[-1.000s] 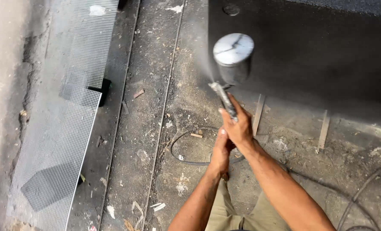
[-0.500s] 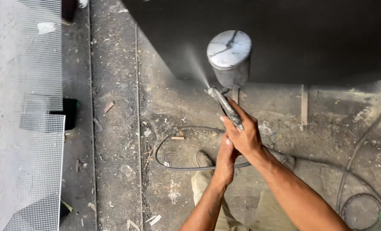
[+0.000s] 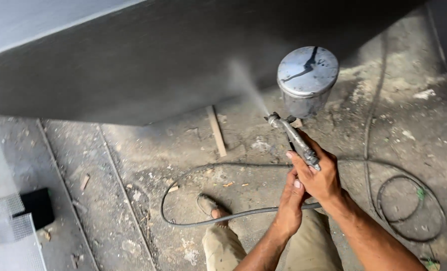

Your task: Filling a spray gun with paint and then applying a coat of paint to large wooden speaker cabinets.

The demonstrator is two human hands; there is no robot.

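Note:
A metal spray gun with a round silver cup on top points up and left, and a cone of mist leaves its nozzle toward a large dark grey panel. My right hand is wrapped around the gun's handle. My left hand cups it from below at the wrist. A dark air hose runs from the gun's base and loops across the floor.
The floor is dusty concrete with wood scraps, among them a thin wooden strip. My sandalled foot stands by the hose. Another hose coil lies at right. A white mesh sheet and black block sit at lower left.
The view has swung so the dark panel now fills the top and the mesh sheet has slid to the lower left corner. The gun keeps spraying, held the same way in both hands.

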